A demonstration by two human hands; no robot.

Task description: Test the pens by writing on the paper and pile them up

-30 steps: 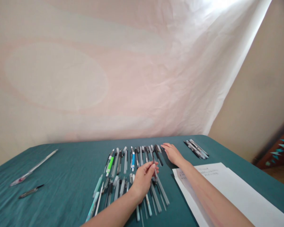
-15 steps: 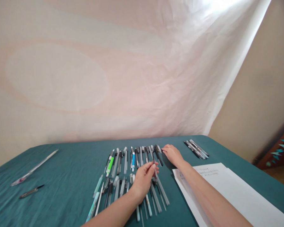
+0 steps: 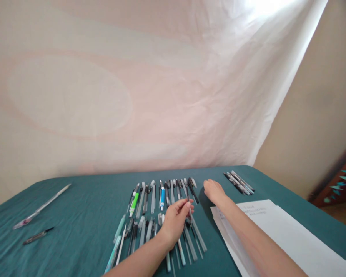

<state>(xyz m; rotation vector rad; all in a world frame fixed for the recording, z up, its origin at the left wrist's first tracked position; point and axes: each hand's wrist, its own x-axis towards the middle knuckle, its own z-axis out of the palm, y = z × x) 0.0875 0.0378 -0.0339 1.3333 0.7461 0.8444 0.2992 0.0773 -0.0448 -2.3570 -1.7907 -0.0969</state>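
Observation:
My left hand point(image 3: 175, 223) is closed in a pinch around a slim dark pen point(image 3: 189, 209), held over the lower row of pens. To the right of the upper row, my right hand point(image 3: 215, 191) is low over the cloth with its fingers curled inward; whatever may be in them is hidden. The upper row includes a green pen point(image 3: 134, 204), a blue and white pen point(image 3: 162, 197) and a black pen point(image 3: 193, 191) near its right end. Clear pen barrels point(image 3: 198, 234) lie below my left hand, partly covered by it.
White paper sheets point(image 3: 279, 234) with handwriting lie under my right forearm. Several dark pens point(image 3: 238, 182) are grouped at the back right. On the left are a long clear-and-white stick-like item point(image 3: 43, 206) and a lone pen point(image 3: 38, 236). A pale cloth point(image 3: 161, 96) hangs behind the table.
My right hand has moved slightly right, away from the end of the upper row, and its fingers have curled in. My left hand keeps its pinch on the pen, almost still.

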